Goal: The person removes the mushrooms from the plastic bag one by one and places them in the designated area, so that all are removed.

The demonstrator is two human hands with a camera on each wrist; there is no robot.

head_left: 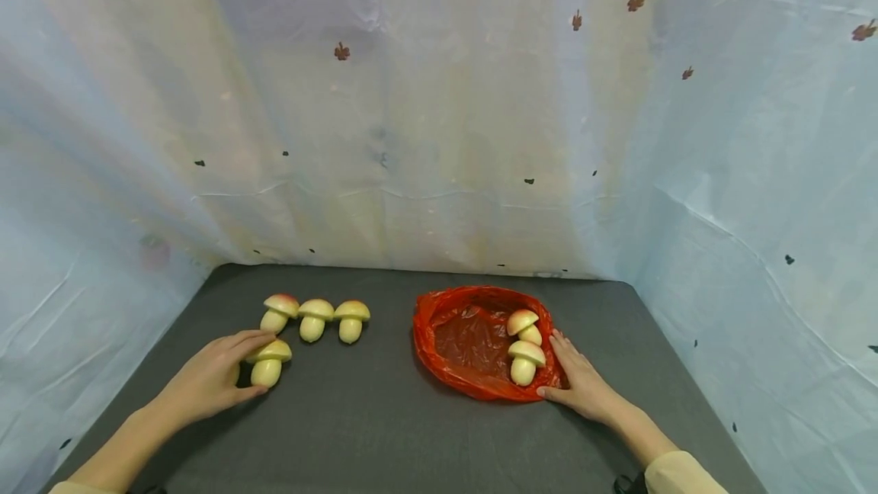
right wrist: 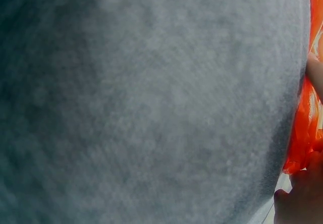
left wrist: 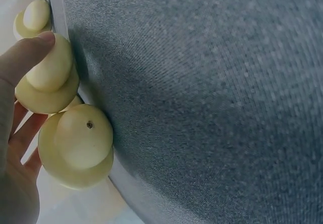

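Observation:
My left hand (head_left: 214,376) pinches a toy mushroom (head_left: 266,370), thumb at its stem and fingers by its cap. In the left wrist view the thumb overlaps this mushroom's stem (left wrist: 55,70); a second mushroom (left wrist: 83,138) sits lower, close to the palm, mostly hidden by the hand in the head view. Just beyond lie three mushrooms in a row, the middle one (head_left: 315,320) pale with a rounded cap. My right hand (head_left: 583,383) rests along the right rim of a red plastic bag (head_left: 439,360), fingers fairly straight. Inside the bag, two mushrooms (head_left: 524,364) lie at its right side.
A dark grey cloth-covered table (head_left: 384,433) carries everything. Pale sheeting (head_left: 425,113) with small leaf prints hangs behind it and along both sides. The bag stands wide-mouthed right of the table's middle.

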